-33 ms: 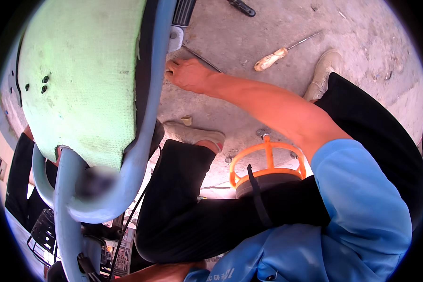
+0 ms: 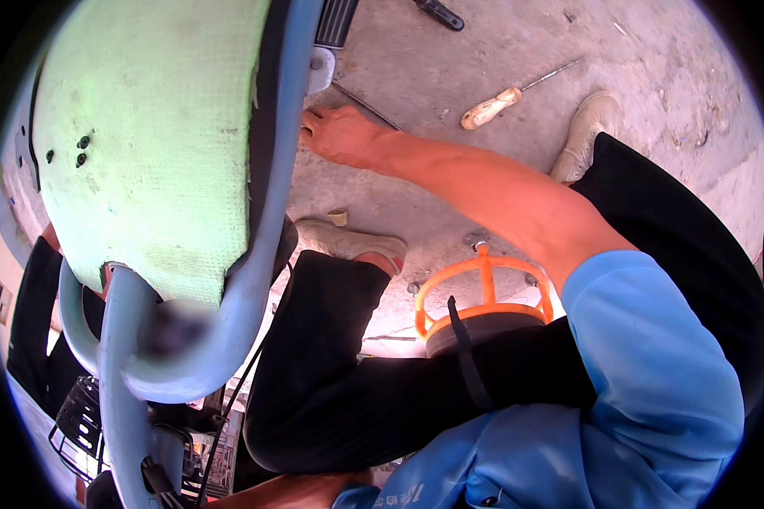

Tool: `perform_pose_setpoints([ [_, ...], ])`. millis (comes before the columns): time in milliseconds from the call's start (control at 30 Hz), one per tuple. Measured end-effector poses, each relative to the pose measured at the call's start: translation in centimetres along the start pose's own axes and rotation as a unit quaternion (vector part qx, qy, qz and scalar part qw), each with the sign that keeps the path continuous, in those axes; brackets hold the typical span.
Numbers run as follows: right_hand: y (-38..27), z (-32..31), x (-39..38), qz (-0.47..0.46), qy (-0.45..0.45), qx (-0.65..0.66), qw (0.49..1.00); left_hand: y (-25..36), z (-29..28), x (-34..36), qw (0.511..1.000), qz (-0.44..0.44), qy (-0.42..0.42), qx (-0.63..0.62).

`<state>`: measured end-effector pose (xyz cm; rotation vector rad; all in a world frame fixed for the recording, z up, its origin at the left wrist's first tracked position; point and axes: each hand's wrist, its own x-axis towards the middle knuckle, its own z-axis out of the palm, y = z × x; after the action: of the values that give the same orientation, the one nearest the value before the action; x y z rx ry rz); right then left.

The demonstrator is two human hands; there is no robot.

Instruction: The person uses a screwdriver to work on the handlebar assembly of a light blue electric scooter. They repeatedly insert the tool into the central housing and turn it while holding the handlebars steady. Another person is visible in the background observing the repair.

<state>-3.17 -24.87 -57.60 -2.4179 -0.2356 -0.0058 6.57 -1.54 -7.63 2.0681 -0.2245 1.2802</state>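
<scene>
My right hand (image 2: 339, 137) reaches past the pale blue tubular frame (image 2: 267, 187) of a vehicle, close to its outer edge. Its fingers are curled in, and the tips are partly hidden by the frame, so what they grip cannot be made out. Just beyond the hand, a thin dark rod (image 2: 367, 107) slants up toward a grey metal bracket (image 2: 320, 71) beside a ribbed black pedal (image 2: 337, 24). A pale green mat (image 2: 161, 153) covers the broad panel left of the frame tube. Only my left forearm shows at the lower edge; the left hand is out of sight.
On the concrete floor lie a screwdriver (image 2: 494, 108) with a worn cream handle and a black-handled tool (image 2: 440, 14). An orange-ringed stool (image 2: 488, 280) on casters is beneath me. A small yellowish cup-shaped piece (image 2: 338, 217) rests by my shoe. Another person's dark-clothed leg (image 2: 32, 305) is at far left.
</scene>
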Motion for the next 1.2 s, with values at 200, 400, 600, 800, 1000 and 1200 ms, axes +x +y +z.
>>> perform_pose_setpoints([
  [200,1.3,0.4,-0.2,-0.081,0.042,-0.08,0.993,0.2,-1.0,0.1,0.999,-0.014,0.01,0.039],
  [400,2.4,-2.8,-0.1,-0.155,-0.068,-0.137,0.976,0.0,-2.2,0.2,0.997,-0.031,0.024,0.072],
  [600,3.6,-2.6,-1.3,-0.147,-0.06,-0.062,0.985,1.0,-3.8,0.4,0.995,-0.039,0.051,0.076],
  [800,2.8,-2.2,-0.7,-0.119,-0.17,-0.037,0.978,3.1,-5.9,0.4,0.994,-0.042,0.08,0.064],
  [1000,2.3,-4.6,-1.9,-0.057,-0.126,-0.002,0.99,3.9,-7.1,1.3,0.991,-0.055,0.113,-0.038],
  [1200,0.8,-9.6,-3.3,0.136,-0.209,0.141,0.958,4.5,-6.0,1.7,0.973,-0.051,0.119,-0.193],
])
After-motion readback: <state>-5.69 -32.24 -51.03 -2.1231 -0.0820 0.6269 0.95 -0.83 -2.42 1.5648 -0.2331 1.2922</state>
